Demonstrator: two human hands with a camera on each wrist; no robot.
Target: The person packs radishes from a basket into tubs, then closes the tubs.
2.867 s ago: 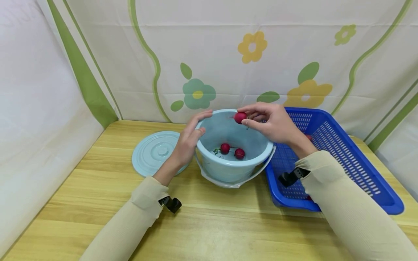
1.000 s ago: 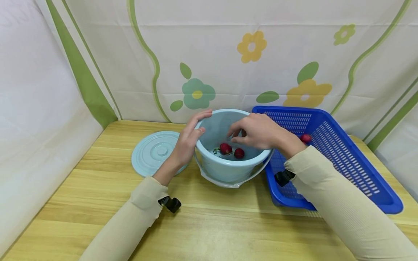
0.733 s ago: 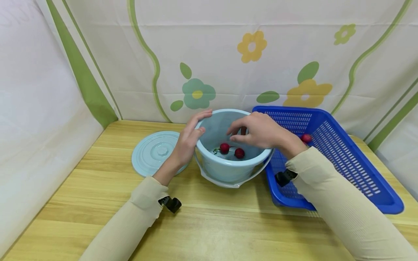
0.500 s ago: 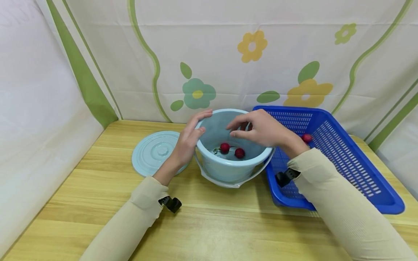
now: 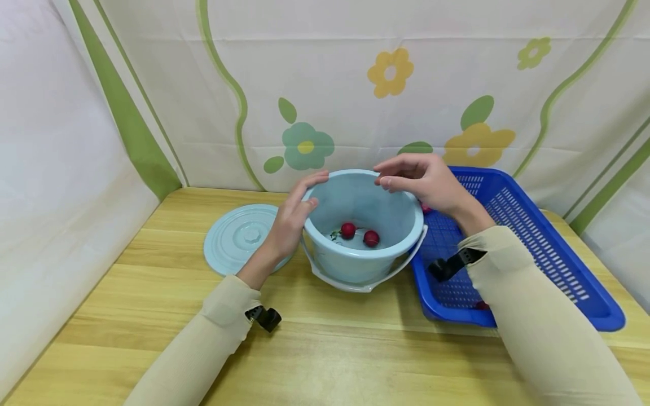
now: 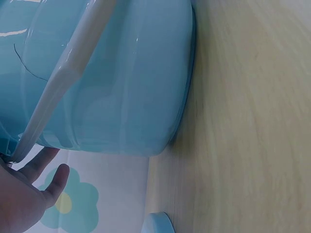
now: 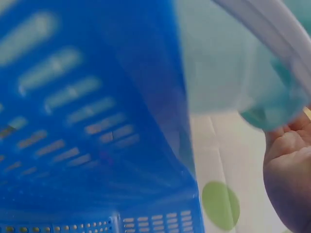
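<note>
now | left hand (image 5: 291,217) on bucket (image 5: 363,256) rim | right hand (image 5: 431,183) empty | no labels

The head camera looks forward and down over the bucket (image 5: 363,248); both wrist cameras sit very near, sharing its wall (image 6: 121,87).

The bucket (image 5: 363,256) is smooth, glossy pale-blue plastic, as is its lid (image 5: 238,237) on the left. The blue basket (image 5: 528,225) on the right is perforated plastic. The surface (image 5: 325,349) looks like satin light wood grain; the far backdrop (image 5: 355,84) is printed cloth.
</note>
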